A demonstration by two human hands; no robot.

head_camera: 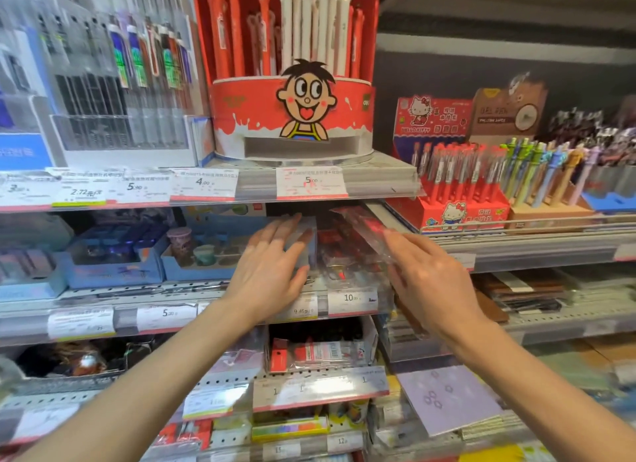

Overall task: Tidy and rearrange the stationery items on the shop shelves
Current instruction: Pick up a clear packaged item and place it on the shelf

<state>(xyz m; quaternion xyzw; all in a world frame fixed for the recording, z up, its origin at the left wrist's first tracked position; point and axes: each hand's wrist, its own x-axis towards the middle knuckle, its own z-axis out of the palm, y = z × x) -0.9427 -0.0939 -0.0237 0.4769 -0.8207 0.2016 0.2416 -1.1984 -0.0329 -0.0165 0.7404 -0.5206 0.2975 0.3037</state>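
Note:
Both hands reach into the middle shelf under the red cartoon pen stand. My left hand (275, 265) lies spread against a clear plastic box (307, 241) at the left of a row of red-and-clear packets (339, 255); whether it grips the box is unclear. My right hand (430, 282) pinches a long clear packet with a red top (364, 229), tilted up and left over that row. The packet's lower end is hidden under my fingers.
The red round pen stand (292, 117) sits on the shelf above. A Hello Kitty pen box (457, 186) and animal pens (537, 172) stand at right. Blue trays with small cups (203, 255) sit at left. Price tags (351, 301) line the shelf edges. Notebooks (447, 399) lie below right.

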